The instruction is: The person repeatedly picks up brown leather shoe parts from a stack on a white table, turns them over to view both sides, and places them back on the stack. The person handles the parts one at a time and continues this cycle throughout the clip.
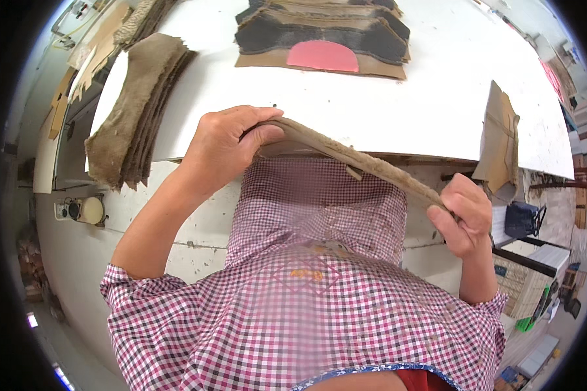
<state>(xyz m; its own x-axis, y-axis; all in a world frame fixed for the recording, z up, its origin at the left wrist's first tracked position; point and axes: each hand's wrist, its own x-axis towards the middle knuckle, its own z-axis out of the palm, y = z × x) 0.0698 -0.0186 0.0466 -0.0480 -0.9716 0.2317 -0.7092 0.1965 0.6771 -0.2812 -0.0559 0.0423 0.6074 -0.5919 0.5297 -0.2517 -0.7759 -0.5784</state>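
**Fuzzy tan piece held at both ends, slanting down to the right**

The left hand (225, 146) is curled shut over the upper end of the tan fleecy piece (346, 159), thumb under, fingers on top. The piece's long axis runs diagonally from there, just in front of the white table (437, 98), down to the right hand (466, 218), which pinches the lower end. Both hands grip it, neither is nearer.

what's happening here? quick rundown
A person in a checked smock holds one flat tan fuzzy fabric piece at both ends: left hand on one end, right hand pinching the other, just off the white table edge. A stack of similar pieces overhangs the table's left side; another pile with a pink piece lies farther back.
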